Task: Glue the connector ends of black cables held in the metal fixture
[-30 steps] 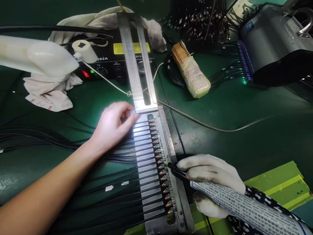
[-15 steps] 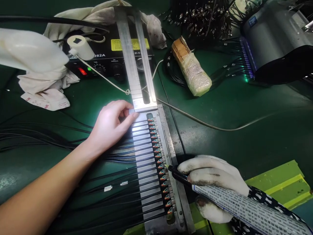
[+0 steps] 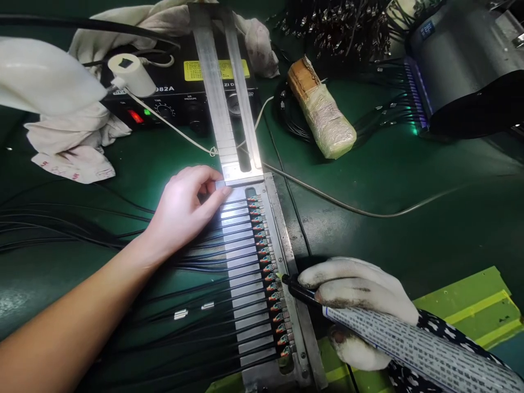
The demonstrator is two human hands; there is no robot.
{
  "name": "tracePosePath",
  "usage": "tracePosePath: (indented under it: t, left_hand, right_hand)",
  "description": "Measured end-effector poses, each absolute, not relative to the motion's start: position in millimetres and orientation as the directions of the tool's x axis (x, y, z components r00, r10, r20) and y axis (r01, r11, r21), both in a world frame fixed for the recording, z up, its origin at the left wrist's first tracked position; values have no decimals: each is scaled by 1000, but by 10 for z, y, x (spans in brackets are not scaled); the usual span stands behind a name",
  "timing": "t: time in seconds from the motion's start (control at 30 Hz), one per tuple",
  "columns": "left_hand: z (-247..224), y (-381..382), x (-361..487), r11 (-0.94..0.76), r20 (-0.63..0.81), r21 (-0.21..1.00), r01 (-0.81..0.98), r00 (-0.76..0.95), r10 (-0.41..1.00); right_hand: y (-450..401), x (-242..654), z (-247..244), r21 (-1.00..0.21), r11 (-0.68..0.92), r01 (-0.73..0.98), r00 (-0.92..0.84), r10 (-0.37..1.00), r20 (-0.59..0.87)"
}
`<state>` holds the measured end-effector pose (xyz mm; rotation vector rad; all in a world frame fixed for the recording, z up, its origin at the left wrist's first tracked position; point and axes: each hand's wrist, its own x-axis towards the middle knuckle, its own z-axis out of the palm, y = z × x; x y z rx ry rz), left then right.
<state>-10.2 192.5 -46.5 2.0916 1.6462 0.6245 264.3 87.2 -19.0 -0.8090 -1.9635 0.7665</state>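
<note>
A long metal fixture point(image 3: 244, 284) holds a row of black cables point(image 3: 204, 267), their stripped ends showing coloured wires soldered or set at small metal connectors point(image 3: 271, 277). My bare left hand point(image 3: 186, 204) grips the fixture's upper left edge, thumb on top and fingers curled at the side, partly hidden. In my gloved right hand point(image 3: 360, 300) is a glue syringe point(image 3: 401, 338) with printed wrapping and a black front end. Its pale green tip point(image 3: 279, 277) is at a connector about midway down the row; whether it touches is unclear.
Behind stands a black control box point(image 3: 172, 103) with dials, under a slotted metal bar point(image 3: 213, 82). A wrapped block point(image 3: 327, 120) lies at back centre. Back right sits a grey machine point(image 3: 470, 71) with cables entering it. A white cloth point(image 3: 82, 153) and white bottle-like object point(image 3: 45, 76) are at left.
The view has shifted slightly. Both hands keep their grip, and the syringe tip stays at nearly the same place along the row.
</note>
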Motion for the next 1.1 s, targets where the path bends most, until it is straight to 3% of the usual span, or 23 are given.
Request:
tracePosePath:
  t: [1.1]
  left_hand:
    - [-467,1929,-110,-207,82,566,798,196,977]
  right_hand:
    - [744,2681,-209,-746,612,261,-441,763,472]
